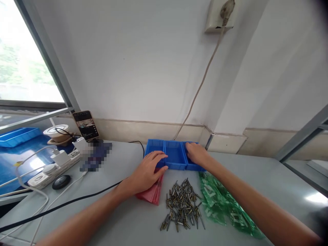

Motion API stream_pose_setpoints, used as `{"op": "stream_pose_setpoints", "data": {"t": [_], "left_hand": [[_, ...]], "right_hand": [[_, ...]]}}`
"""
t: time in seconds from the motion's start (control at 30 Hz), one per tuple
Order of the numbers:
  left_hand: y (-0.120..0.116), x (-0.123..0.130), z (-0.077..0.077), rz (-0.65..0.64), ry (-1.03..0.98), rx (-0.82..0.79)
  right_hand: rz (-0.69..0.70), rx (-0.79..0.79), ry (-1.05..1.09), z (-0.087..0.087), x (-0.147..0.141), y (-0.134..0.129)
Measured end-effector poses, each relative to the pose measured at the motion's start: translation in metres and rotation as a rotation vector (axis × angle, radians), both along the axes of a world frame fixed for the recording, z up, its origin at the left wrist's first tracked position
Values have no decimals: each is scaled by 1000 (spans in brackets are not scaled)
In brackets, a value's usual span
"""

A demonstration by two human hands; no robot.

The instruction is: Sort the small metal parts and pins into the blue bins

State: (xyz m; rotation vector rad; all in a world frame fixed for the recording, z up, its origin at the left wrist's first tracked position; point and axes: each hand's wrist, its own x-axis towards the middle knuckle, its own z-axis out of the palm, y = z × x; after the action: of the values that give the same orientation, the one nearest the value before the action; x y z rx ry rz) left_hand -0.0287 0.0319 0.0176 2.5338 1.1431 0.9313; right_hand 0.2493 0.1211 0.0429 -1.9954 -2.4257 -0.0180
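Note:
My left hand (150, 171) is over a stack of red plastic bags (151, 194), thumb and fingers apart, its fingertips by the left blue bin (154, 145). My right hand (196, 152) reaches into the right blue bin (196, 166). Its fingers are curled down, and whatever they hold is hidden. Between the two stands the middle blue bin (175, 153), with nothing visible in it. In front of the bins lies a loose pile of small metal pins (182, 201), grey with brass-coloured parts. Green plastic bags (217, 201) with white print lie under my right forearm.
At left are a power strip (55, 167) with plugs, a black mouse-like disc (61, 182), a propped phone (85, 125) and a lidded cup (57, 132). A black cable (84, 197) crosses the table (123, 218). Behind, a cord (202, 83) hangs along the wall.

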Motion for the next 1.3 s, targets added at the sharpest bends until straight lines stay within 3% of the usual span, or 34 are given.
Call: {"op": "stream_pose_setpoints", "data": {"t": [0.13,0.27,0.4,0.5,0.63,0.83,1.0,1.13,1.3], "left_hand": [[-2,-1,1,4,5,12],[-2,-1,-1,15,-6,32],[-2,0,-6,19,-34,59],[-2,0,-7,25,-39,66],[-2,0,-6,34,-22,88],[-3,1,-9,70,-10,65],[-3,2,-10,109,19,65],[-2,2,-4,128,18,80],[-15,-9,-3,188,-81,155]], "right_hand": [[-11,69,116,20,13,-20],[111,-9,298,30,24,-63],[269,-73,594,19,12,-108],[389,-65,514,7,2,-123],[494,-40,498,0,3,-122],[349,-2,619,1,6,-127],[239,-88,693,-5,-9,-136],[181,-226,1004,-2,-23,-135],[29,-232,1217,5,-35,-129]]}}
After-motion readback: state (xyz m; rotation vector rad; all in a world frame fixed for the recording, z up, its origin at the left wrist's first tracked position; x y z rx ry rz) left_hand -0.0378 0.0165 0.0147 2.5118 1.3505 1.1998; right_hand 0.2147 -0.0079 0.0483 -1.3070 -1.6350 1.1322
